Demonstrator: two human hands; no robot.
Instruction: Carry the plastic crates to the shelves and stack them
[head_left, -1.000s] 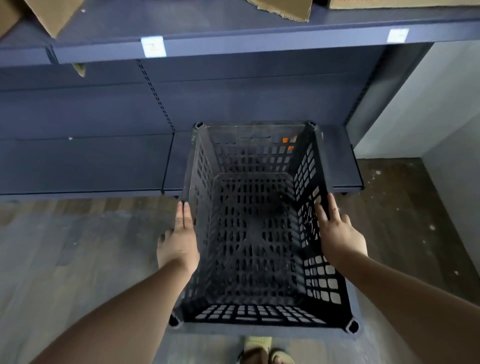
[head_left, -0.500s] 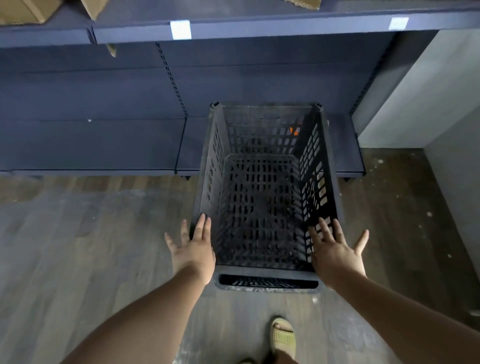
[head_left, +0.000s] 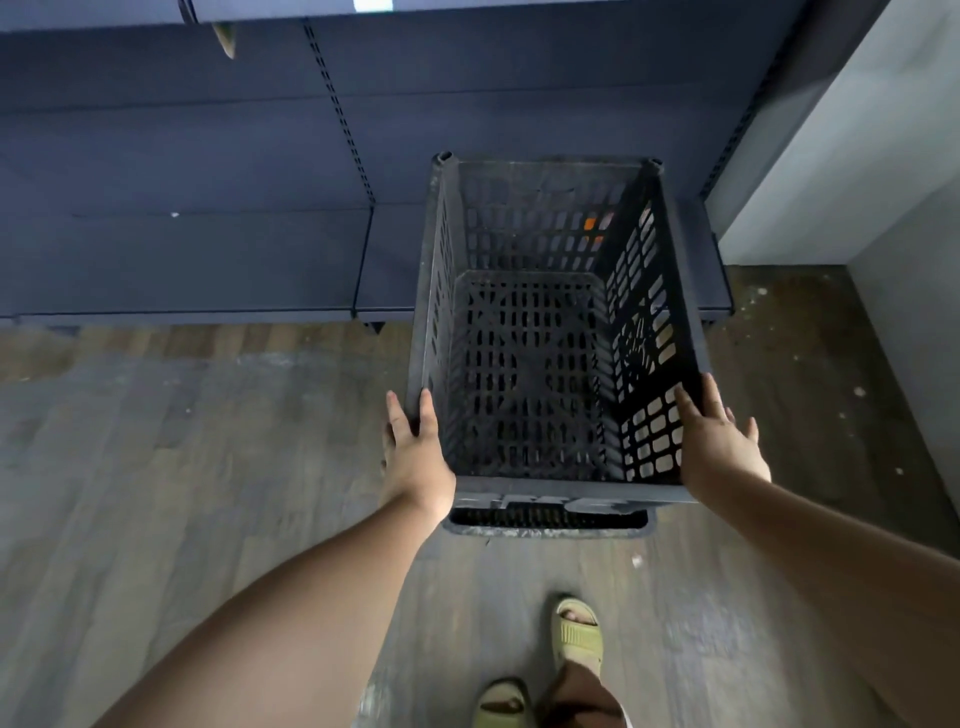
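A black slotted plastic crate (head_left: 540, 218) stands upright in front of the dark blue shelves (head_left: 208, 260), its far end over the bottom shelf board. It rests on a second black crate (head_left: 545, 519), of which only the near rim shows underneath. My left hand (head_left: 415, 457) holds the upper crate's left rim near the front corner, one finger inside and the rest outside. My right hand (head_left: 719, 447) lies flat against the right rim, fingers spread. Something small and orange shows through the far wall slots.
A grey wall (head_left: 857, 156) and its corner close off the right side. Worn wooden floor (head_left: 182, 493) stretches to the left. My feet in pale sandals (head_left: 576, 634) stand just behind the crates. An upper shelf edge with a white label (head_left: 372, 5) runs overhead.
A second ago both hands carried the crate at its sides. It was set down on the lower crate and both hands came off. Now both hands touch its rim again.
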